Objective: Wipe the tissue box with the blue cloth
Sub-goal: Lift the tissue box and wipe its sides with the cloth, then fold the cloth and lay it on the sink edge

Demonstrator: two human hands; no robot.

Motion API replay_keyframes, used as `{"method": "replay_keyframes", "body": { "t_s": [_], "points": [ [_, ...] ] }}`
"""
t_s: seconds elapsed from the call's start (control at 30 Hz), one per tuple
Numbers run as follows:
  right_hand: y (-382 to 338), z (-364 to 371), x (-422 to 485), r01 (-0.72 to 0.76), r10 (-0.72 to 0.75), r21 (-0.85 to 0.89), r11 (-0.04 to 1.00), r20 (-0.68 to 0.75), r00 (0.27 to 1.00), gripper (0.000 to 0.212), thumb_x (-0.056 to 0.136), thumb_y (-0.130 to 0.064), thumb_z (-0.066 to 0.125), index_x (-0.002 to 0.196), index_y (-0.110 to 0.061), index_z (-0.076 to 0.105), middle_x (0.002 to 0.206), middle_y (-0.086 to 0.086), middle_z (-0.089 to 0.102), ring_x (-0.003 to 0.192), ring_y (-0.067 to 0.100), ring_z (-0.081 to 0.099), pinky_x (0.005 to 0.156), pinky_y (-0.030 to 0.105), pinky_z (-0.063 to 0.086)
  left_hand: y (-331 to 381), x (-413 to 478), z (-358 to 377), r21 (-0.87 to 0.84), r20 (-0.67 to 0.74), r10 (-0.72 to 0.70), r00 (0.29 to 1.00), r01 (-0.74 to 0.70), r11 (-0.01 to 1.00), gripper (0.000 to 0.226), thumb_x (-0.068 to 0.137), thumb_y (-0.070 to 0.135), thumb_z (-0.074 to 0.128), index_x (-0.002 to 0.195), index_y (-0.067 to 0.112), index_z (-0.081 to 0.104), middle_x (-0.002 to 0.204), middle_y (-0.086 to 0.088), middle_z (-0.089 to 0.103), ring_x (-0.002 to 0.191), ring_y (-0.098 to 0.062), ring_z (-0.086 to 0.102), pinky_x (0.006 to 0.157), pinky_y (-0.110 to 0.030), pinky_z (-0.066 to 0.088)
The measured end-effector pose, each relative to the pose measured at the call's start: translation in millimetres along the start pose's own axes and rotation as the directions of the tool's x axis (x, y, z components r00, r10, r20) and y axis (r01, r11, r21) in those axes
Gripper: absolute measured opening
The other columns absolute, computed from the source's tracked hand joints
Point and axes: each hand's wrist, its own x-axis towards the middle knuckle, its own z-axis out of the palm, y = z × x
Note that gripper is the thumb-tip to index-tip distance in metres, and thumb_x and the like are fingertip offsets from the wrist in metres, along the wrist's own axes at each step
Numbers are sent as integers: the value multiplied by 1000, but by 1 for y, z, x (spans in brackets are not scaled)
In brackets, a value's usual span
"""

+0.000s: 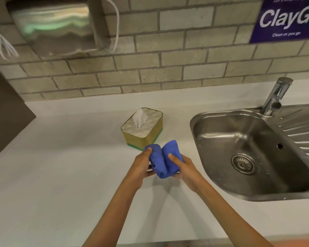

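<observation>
Brick-tiled wall and a pale countertop [61,175] frame the tissue box [142,129], which stands left of the steel sink [253,152]. Just in front of the box, the left hand [141,166] and right hand [185,168] both grip the bunched blue cloth [163,160], clear of the counter. The box has gold sides, a green base and a white quilted top with one tissue standing up. A careless wipe could likely snag that tissue or shove the light box sideways.
</observation>
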Motion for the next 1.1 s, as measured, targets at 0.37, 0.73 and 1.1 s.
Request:
{"method": "replay_keyframes", "body": {
  "t_s": [0.37, 0.73, 1.1],
  "points": [
    [-55, -93, -54, 10, -14, -74, 997, -54, 998, 19, 93, -21, 51, 103, -19, 66, 90, -5, 74, 83, 10, 70, 62, 27, 58, -52, -7, 37, -330, 326, -157, 932, 268, 905, 23, 90, 22, 55, 111, 17, 64, 92, 3, 78, 88, -14, 70, 68, -27, 56],
    [2, -223, -133, -380, 255, -208, 901, -456, 853, 21, 87, -4, 57, 107, 1, 60, 104, 13, 59, 95, 25, 55, 62, 27, 47, -90, -41, 148, 170, 324, -195, 926, 146, 975, 39, 83, 6, 67, 121, 4, 58, 108, -11, 65, 88, -21, 63, 72, -27, 53],
    [31, -252, -141, -379, 27, -494, 782, -581, 813, 27, 80, -8, 67, 106, -2, 64, 104, 18, 67, 101, 34, 61, 78, 31, 44, -113, -44, 179, 570, 115, 63, 991, -118, 813, 36, 77, 14, 72, 109, 1, 64, 113, -17, 68, 96, -29, 63, 79, -34, 50]
  ]
}}
